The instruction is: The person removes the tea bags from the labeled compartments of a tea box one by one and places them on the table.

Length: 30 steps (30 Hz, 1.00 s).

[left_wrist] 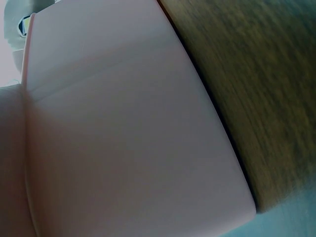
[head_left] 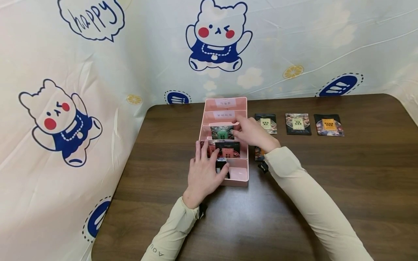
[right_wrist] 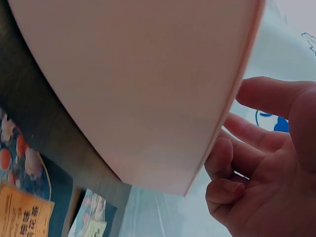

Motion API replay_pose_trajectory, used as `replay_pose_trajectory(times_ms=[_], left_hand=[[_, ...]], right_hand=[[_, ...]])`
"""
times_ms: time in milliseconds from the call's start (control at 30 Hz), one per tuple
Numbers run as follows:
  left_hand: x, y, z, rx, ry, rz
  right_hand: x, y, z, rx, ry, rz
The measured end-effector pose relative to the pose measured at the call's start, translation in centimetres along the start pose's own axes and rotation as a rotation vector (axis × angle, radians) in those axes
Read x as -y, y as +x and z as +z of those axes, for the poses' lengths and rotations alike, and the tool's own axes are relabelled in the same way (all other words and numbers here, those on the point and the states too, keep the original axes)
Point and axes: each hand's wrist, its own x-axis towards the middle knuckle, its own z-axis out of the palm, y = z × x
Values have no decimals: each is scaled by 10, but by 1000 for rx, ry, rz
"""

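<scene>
Cream sleeves (head_left: 313, 197) extend to a pink divided box (head_left: 240, 183) on the table (head_left: 287, 232). My left grip (head_left: 204, 172): fingers apart, resting over its near compartments. My right grip (head_left: 253, 132): thumb and finger clamped on the right edge of a green-labelled packet (head_left: 222, 134), which stands in the middle compartment. Three other packets (head_left: 298, 124) lie in a row at right.

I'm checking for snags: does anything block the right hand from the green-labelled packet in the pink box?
Nothing visible does: the right hand is at the right edge of the green-labelled packet in the pink box. The left hand lies lower in the head view, off that path.
</scene>
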Motion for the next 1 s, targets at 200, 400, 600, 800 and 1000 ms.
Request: replay_pose_trajectory(times_ms=[200, 400, 600, 800, 1000], left_hand=[[0, 0, 0, 7, 2, 3], [0, 0, 0, 19, 0, -4], [0, 0, -1, 27, 1, -4], [-1, 0, -3, 21, 1, -2], [-1, 0, -3, 33, 8, -8]], right_hand=[[3, 3, 4, 36, -14, 33], [5, 4, 6, 41, -20, 55], [3, 4, 7, 26, -15, 46], [0, 4, 9, 2, -26, 24], [0, 2, 11, 14, -46, 2]])
